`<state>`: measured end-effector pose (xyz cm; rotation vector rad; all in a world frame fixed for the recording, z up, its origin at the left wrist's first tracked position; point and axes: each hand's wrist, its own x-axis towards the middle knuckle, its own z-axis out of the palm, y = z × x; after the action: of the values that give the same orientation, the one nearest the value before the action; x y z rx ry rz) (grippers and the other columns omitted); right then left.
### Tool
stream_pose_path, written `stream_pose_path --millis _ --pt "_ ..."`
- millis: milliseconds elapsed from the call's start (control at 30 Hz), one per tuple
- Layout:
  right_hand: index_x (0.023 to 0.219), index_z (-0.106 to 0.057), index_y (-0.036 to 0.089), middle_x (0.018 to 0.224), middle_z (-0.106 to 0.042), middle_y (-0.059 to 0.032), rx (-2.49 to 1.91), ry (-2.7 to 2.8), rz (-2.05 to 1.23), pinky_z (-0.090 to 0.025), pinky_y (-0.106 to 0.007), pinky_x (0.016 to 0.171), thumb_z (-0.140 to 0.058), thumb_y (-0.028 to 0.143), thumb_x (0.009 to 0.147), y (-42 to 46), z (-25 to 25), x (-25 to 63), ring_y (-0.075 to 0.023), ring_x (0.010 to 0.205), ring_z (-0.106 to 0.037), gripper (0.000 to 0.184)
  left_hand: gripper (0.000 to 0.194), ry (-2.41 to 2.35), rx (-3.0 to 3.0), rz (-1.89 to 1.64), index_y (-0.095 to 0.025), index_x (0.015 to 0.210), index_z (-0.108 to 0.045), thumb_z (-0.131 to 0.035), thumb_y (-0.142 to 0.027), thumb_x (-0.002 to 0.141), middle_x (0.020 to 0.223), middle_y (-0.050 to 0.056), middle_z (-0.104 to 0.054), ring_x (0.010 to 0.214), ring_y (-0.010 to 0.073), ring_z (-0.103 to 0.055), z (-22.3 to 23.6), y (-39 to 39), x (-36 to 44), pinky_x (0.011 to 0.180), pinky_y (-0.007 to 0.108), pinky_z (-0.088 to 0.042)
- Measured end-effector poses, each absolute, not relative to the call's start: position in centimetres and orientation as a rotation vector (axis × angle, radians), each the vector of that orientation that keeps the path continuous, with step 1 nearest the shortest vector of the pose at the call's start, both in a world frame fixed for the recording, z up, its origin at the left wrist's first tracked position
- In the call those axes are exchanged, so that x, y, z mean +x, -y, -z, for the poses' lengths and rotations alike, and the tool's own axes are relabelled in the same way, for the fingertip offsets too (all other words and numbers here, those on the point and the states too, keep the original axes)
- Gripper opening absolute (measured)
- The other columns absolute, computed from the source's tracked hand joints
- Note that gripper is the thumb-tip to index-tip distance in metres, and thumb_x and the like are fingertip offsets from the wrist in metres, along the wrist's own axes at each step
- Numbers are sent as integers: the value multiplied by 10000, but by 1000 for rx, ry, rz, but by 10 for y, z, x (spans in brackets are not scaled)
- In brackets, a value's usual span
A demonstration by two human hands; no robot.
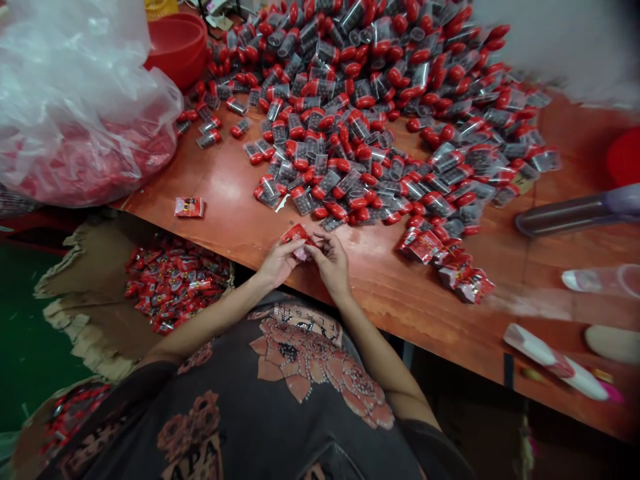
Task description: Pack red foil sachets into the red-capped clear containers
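"What's in my hands?"

"A red foil packet, held just over the bench edge. Your left hand and right hand meet on it, each grip closed in a pinch, with thumb and fingers on the foil. Something pale shows under the packet, but it's too small to tell what it is."

"And what's around it?"

"Just beyond your hands lies a big loose heap of clear capsules with red caps, dark contents showing through them. It spreads across much of the bench."

"How much is done, and how much is left?"

"Going by how things lie, the capsules far outnumber the packets on the bench. Off to your right sits a small cluster of red foil packets, and a lone packet lies to your left. Below the bench edge on your left, a torn cardboard carton holds a thick layer of similar packets."

"Anything else nearby?"

"At the far left, a clear plastic bag with red contents sits beside a red plastic basin. The things at the right edge of the bench are too blurred to name."
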<state>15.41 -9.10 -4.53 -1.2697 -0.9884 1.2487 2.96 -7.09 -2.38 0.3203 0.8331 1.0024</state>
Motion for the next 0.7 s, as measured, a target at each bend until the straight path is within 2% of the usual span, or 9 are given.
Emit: stream_pose_path --millis 100,167,300,400,467,567,633,700 --pt "1110 -601 299 844 -668 1 -1276 1024 -1311 -560 -353 662 -665 351 823 90 44 157 -175 716 -639 298 152 -824 303 -1056 -158 882 -711 -742 -205 740 871 48 -725 774 139 -662 28 70 33 743 269 -527" --pt "1106 -628 291 869 -677 -14 -1356 1165 -1225 -551 -362 684 -605 382 879 85 46 166 -183 737 -639 246 144 -876 261 -1134 -157 864 -699 -753 -202 738 865 43 -730 784 140 -672 32 68 34 757 269 -532" --pt "1168 -663 275 1053 -656 -87 -1707 1550 -693 -498 -434 854 -493 431 959 66 49 189 -254 983 -616 311 142 -952 157 -1216 -145 825 -679 -767 -135 713 830 41 -736 758 151 -685 33 61 30 765 309 -561" --pt "1204 -655 259 1048 -591 -120 -1953 1757 -447 -483 -439 794 -549 491 931 62 48 195 -295 983 -569 374 101 -956 144 -1153 -120 811 -693 -736 -89 725 813 66 -737 743 166 -695 31 56 23 758 327 -570" --pt "1130 -676 240 1031 -558 -122 -2000 1825 -402 -481 -426 763 -566 486 924 67 45 195 -292 960 -551 339 87 -978 150 -1136 -113 793 -698 -722 -58 729 784 73 -728 732 169 -699 30 55 20 757 324 -563" --pt "1037 -678 227 1025 -537 -115 -1971 1814 -430 -492 -430 765 -555 369 936 84 44 195 -266 914 -555 213 95 -1036 160 -1145 -125 734 -685 -718 -36 733 721 59 -703 685 155 -685 31 56 18 728 305 -545" --pt "1059 -661 220 1057 -548 -122 -1916 1766 -470 -500 -456 810 -540 295 929 95 47 199 -260 915 -571 193 113 -1062 148 -1141 -133 701 -674 -717 -35 737 695 49 -696 652 144 -668 31 57 19 689 295 -537" --pt "1178 -616 210 1132 -577 -143 -1832 1716 -544 -493 -490 887 -543 273 913 103 52 204 -276 992 -586 282 127 -1061 122 -1156 -132 678 -667 -726 -31 727 678 42 -692 620 134 -648 31 57 22 656 287 -529"
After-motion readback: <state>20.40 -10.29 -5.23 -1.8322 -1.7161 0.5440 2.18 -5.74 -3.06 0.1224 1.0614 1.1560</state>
